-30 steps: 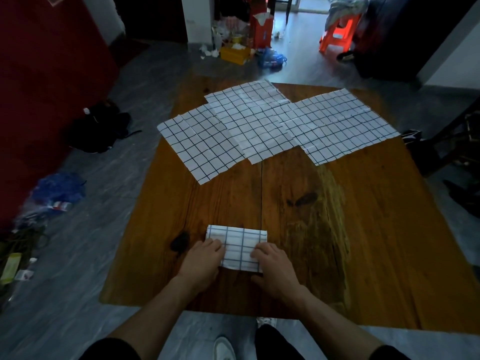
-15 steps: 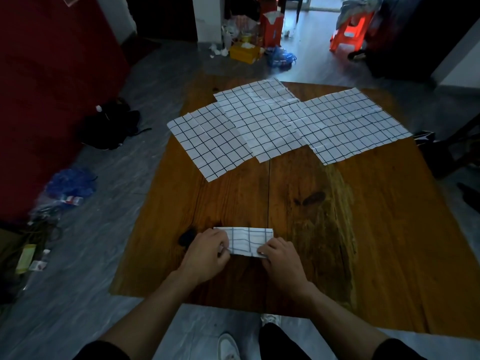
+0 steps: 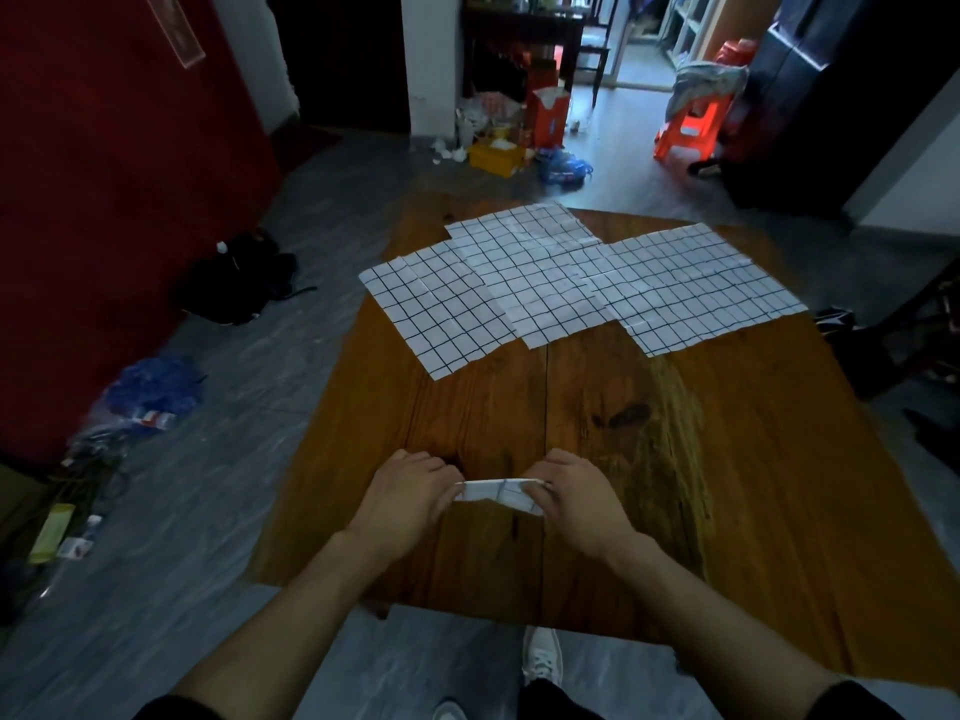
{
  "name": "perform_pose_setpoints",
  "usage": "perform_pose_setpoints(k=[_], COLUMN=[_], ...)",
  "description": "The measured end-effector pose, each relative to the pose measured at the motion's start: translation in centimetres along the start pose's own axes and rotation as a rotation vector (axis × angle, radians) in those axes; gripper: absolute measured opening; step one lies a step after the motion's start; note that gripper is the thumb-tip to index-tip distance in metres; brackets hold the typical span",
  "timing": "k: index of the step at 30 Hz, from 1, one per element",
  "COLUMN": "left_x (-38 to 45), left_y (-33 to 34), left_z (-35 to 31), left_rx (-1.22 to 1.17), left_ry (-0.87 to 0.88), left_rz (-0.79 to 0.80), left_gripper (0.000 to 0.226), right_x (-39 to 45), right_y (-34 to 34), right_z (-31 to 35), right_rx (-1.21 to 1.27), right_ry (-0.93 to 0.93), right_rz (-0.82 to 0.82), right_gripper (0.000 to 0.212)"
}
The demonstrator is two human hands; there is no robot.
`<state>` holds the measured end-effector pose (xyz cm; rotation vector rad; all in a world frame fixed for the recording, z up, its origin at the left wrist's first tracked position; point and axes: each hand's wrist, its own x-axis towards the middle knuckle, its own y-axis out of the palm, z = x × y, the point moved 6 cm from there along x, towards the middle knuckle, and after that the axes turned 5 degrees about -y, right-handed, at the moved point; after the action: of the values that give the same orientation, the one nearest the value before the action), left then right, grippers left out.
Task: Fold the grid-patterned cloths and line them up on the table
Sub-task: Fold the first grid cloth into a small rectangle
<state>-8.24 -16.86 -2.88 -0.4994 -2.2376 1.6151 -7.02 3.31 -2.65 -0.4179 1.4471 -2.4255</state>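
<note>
Near edge of the table (image 3: 727, 485): folded cloth (image 3: 501, 493) held between left hand (image 3: 410, 496) and right hand (image 3: 576, 504), one at each end. Far side: three open cloths in a row — left cloth (image 3: 441, 314), middle cloth (image 3: 535, 278) overlapping it, right cloth (image 3: 696, 288) tucked against the middle one. Beyond the table, stool (image 3: 693, 129) on the floor, back right.
</note>
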Motion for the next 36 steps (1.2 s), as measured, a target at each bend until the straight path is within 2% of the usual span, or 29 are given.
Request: perform_pose_setpoints(k=[2, 6, 11, 15, 19, 22, 26, 28, 32, 36], left_x=[-0.8, -2.7, -5.2, -6.9, -7.6, -8.1, -8.9, -9.5, -10.5, -11.6], left_y=[-0.7, -1.7, -2.9, -4.2, -5.5, -6.1, -6.9, -7.3, -7.9, -7.2], left_z=[0.5, 1.9, 2.0, 1.4, -0.2, -1.9, -3.7, -4.0, -3.1, 0.1], left_rx=[-0.069, -0.354, -0.611, -0.622, -0.643, -0.602, -0.432, -0.401, -0.421, -0.529], left_ry=[0.009, -0.082, -0.283, -0.418, -0.485, -0.474, -0.372, -0.361, -0.39, -0.513], left_rz=[0.022, -0.028, -0.103, -0.203, -0.267, -0.22, -0.134, -0.141, -0.179, -0.132], left_gripper=[0.046, 0.008, 0.015, 0.018, 0.019, 0.017, 0.012, 0.006, 0.008, 0.012], right_x=[-0.3, -1.1, -1.9, -2.0, -2.3, -2.6, -2.1, -1.7, -1.4, -0.9], right_y=[-0.6, -1.1, -0.6, -0.1, -0.1, 0.0, 0.3, 0.4, 1.2, 2.2], right_z=[0.8, 1.8, 2.9, 4.2, 5.3, 5.9, 7.1, 8.5, 10.1, 10.5], right_rx=[0.049, 0.128, 0.214, 0.235, 0.206, 0.23, 0.305, 0.342, 0.388, 0.498], right_ry=[-0.002, 0.035, 0.044, -0.003, -0.077, -0.132, -0.162, -0.218, -0.272, -0.193], right_rz=[0.013, 0.0, 0.055, 0.133, 0.11, 0.071, 0.0, 0.012, 0.042, 0.025], right_gripper=[0.019, 0.017, 0.007, 0.006, 0.006, 0.009, 0.009, 0.004, 0.004, 0.01])
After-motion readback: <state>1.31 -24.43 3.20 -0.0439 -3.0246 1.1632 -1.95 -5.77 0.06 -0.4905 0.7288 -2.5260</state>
